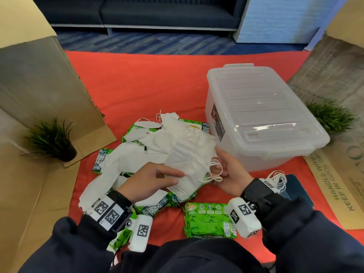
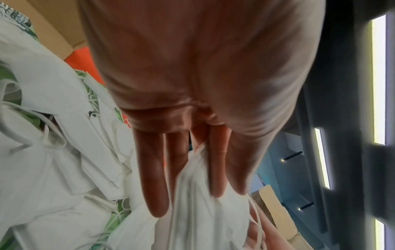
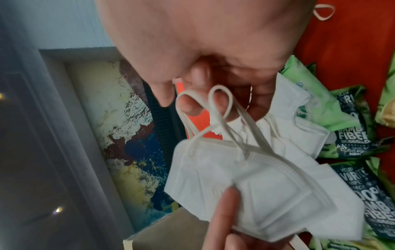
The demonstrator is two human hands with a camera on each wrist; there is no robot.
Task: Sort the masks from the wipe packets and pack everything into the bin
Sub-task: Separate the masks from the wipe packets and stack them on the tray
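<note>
From the head view, the left hand [image 1: 151,179] pinches one end of a small stack of folded white masks [image 1: 189,166], thumb on top and fingers beneath. The right hand [image 1: 229,174] cups the other end, fingers curled among the elastic ear loops. The stack is lifted just above a loose heap of masks [image 1: 141,154] and glossy green wipe packets [image 1: 209,220] on the red worktop [image 1: 137,81]. The translucent plastic bin [image 1: 262,115], lid on, sits just right of the heap, its near corner close to the right hand. Cardboard walls [image 1: 39,85] close both sides; bare red cloth lies open behind the heap.

The left wrist view shows long fingers [image 2: 156,177] lying against the pleated, soft mask fabric [image 2: 198,211], crumpled masks to the side.

The right wrist view shows flat white loops [image 3: 215,104] draped over the fingertips [image 3: 188,108], and the ridged mask edge [image 3: 267,169] below, with dark-printed packets [image 3: 352,128] beyond.
</note>
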